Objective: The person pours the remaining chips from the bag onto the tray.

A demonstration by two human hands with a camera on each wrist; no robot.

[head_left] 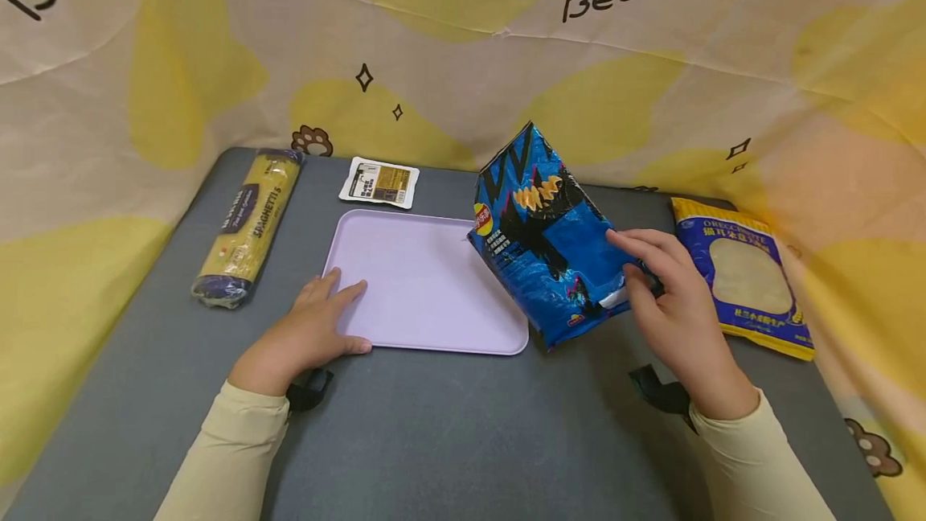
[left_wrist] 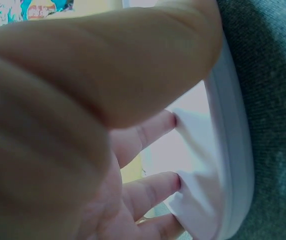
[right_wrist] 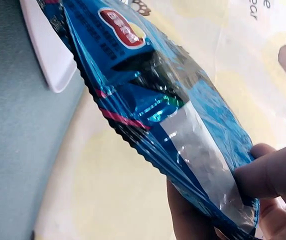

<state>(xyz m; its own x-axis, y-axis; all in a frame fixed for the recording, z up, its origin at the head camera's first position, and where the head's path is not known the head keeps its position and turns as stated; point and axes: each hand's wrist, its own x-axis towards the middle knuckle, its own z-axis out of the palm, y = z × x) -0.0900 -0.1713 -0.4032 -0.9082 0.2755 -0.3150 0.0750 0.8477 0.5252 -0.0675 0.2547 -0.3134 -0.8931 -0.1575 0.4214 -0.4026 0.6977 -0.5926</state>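
Note:
A blue bag of chips hangs tilted above the right edge of a pale purple tray. My right hand pinches the bag by its lower right corner; in the right wrist view the thumb and fingers grip the bag's end. My left hand rests on the tray's left front corner with fingers spread. In the left wrist view, fingertips touch the tray surface, while the thumb lies by its rim.
A spaghetti pack lies at the left of the grey table. Behind the tray is a small white-and-brown packet. A yellow-and-blue orecchiette bag lies at the right, beyond my right hand. A patterned cloth surrounds the table.

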